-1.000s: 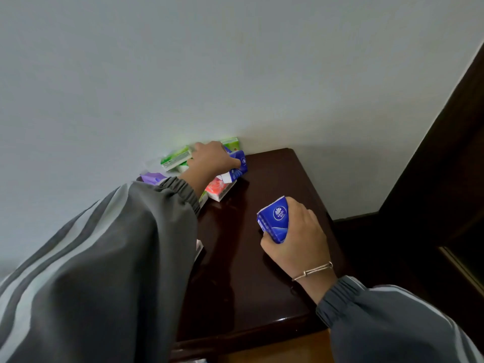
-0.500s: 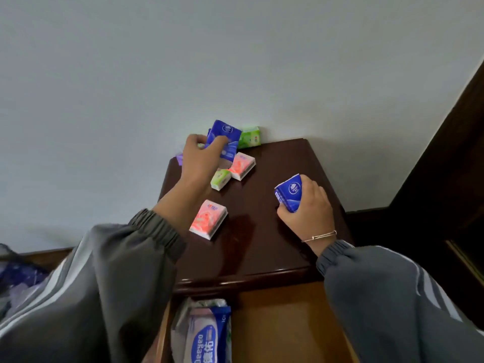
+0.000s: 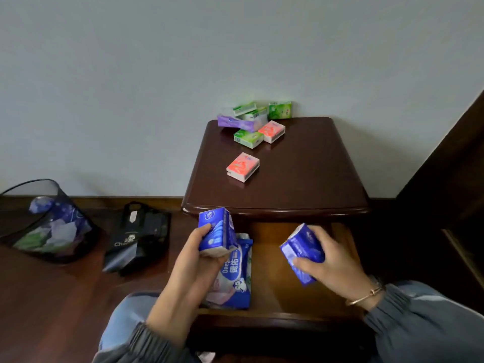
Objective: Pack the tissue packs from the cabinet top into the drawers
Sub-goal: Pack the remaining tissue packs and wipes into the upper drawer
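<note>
My left hand grips a blue tissue pack above the left side of the open top drawer. My right hand holds a second blue tissue pack over the drawer's right side. A large blue wet-wipe pack lies inside the drawer at the left. On the dark wooden cabinet top remain a pink pack near the middle and, at the back by the wall, a cluster: a purple pack, green packs and another pink pack.
A black mesh bin with crumpled wrappers leans on the wooden floor at the left. A black bag sits beside it. A dark wooden panel rises on the right, close to the cabinet.
Both hands have drawn back from the cabinet top and come down over the open drawer, each carrying a blue pack. The view has tilted down, showing the drawer and floor.
</note>
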A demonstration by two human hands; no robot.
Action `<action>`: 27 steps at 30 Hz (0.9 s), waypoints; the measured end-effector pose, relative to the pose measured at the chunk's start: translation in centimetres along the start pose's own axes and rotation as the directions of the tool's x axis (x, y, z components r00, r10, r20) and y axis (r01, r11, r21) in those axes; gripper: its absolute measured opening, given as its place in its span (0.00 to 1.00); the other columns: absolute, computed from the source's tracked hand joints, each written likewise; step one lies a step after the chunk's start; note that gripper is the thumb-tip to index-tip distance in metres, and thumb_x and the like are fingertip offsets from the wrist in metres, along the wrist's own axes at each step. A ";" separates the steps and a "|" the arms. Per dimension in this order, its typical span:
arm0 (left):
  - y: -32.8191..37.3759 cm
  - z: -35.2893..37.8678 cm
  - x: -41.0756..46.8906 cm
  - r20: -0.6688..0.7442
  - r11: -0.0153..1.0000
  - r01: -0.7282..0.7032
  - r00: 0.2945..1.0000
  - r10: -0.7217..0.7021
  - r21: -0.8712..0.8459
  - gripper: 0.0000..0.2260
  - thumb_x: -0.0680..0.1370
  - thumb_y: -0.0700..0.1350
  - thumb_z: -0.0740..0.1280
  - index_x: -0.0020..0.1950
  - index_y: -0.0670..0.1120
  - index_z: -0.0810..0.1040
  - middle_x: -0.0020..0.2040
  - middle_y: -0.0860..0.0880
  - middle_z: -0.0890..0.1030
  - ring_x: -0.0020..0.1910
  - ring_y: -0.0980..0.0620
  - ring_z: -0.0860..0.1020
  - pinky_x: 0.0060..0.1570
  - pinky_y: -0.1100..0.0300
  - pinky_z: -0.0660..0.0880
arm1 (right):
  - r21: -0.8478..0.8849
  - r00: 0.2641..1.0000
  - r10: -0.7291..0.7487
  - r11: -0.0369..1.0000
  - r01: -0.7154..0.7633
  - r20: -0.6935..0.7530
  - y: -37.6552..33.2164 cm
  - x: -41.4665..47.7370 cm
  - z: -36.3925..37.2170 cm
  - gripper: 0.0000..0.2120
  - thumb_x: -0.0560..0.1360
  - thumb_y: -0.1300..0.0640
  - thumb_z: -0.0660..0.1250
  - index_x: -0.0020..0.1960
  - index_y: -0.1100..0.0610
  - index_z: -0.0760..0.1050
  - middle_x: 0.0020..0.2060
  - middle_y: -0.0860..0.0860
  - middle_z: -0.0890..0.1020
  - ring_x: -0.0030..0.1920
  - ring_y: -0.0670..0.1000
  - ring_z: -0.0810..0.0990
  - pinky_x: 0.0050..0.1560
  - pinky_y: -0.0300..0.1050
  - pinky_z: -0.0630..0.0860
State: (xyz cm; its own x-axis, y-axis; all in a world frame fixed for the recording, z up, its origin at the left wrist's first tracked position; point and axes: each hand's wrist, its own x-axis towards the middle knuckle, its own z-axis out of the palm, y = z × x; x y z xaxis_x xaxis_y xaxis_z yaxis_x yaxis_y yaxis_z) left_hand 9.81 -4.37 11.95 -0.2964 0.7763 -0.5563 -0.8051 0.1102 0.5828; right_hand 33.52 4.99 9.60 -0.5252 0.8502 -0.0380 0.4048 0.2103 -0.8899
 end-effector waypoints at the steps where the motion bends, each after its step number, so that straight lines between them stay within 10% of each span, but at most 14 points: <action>1: -0.7 -0.5 0.3 -0.012 1.000 -0.003 1.000 0.003 -0.002 0.17 0.76 0.43 0.65 0.62 0.36 0.75 0.55 0.37 0.81 0.48 0.44 0.80 0.44 0.53 0.81 | -0.050 0.995 0.065 0.997 -0.061 0.082 0.5 -0.9 1.2 0.21 0.65 0.54 0.75 0.53 0.44 0.70 0.45 0.39 0.80 0.44 0.37 0.78 0.42 0.22 0.68; 4: -2.5 -1.4 1.2 -0.001 0.998 -0.046 0.999 0.046 0.047 0.20 0.78 0.42 0.63 0.69 0.37 0.70 0.54 0.38 0.79 0.45 0.45 0.75 0.52 0.51 0.74 | -0.167 0.950 0.249 0.961 -0.218 0.189 1.7 -1.2 4.2 0.19 0.66 0.53 0.72 0.52 0.46 0.68 0.44 0.42 0.78 0.40 0.37 0.76 0.37 0.26 0.70; 8: -4.1 -3.0 1.7 -0.011 0.973 -0.125 0.992 0.129 0.196 0.16 0.77 0.46 0.64 0.65 0.53 0.74 0.49 0.46 0.84 0.42 0.49 0.82 0.37 0.55 0.76 | -0.302 0.917 0.374 0.898 -0.321 0.137 2.5 0.6 7.3 0.20 0.67 0.50 0.71 0.54 0.52 0.67 0.45 0.47 0.78 0.43 0.47 0.76 0.39 0.39 0.71; 16: -4.6 -4.8 2.0 0.017 0.976 -0.183 0.983 0.182 0.122 0.14 0.77 0.46 0.65 0.63 0.56 0.75 0.51 0.45 0.85 0.46 0.48 0.85 0.36 0.56 0.80 | -0.480 0.849 0.472 0.817 -0.320 0.238 1.8 2.3 8.8 0.46 0.61 0.34 0.71 0.69 0.55 0.57 0.60 0.52 0.71 0.50 0.50 0.73 0.47 0.42 0.72; 20: -4.9 -5.0 2.6 0.034 0.972 -0.193 0.981 0.190 0.136 0.18 0.75 0.47 0.68 0.63 0.58 0.75 0.54 0.45 0.85 0.48 0.48 0.85 0.38 0.55 0.80 | -0.522 0.905 0.402 0.806 -0.278 0.138 2.1 3.1 8.2 0.30 0.74 0.40 0.62 0.70 0.55 0.64 0.66 0.54 0.72 0.63 0.54 0.73 0.59 0.43 0.69; 27: -5.1 -5.5 3.3 0.071 0.977 -0.165 0.985 0.156 0.136 0.22 0.71 0.49 0.70 0.64 0.60 0.74 0.54 0.46 0.84 0.48 0.48 0.85 0.37 0.54 0.80 | -0.585 0.912 0.399 0.764 -0.272 0.096 2.3 3.0 8.5 0.20 0.76 0.45 0.62 0.61 0.57 0.72 0.56 0.54 0.80 0.53 0.54 0.78 0.47 0.41 0.71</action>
State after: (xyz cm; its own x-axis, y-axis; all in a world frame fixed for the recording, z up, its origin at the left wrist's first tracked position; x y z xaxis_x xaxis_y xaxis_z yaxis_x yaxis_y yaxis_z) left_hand 10.14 -5.83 3.90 -0.3815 0.8260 -0.4149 -0.6676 0.0642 0.7418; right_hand 26.52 3.93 3.63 -0.3897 0.8128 -0.4330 0.8900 0.2115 -0.4039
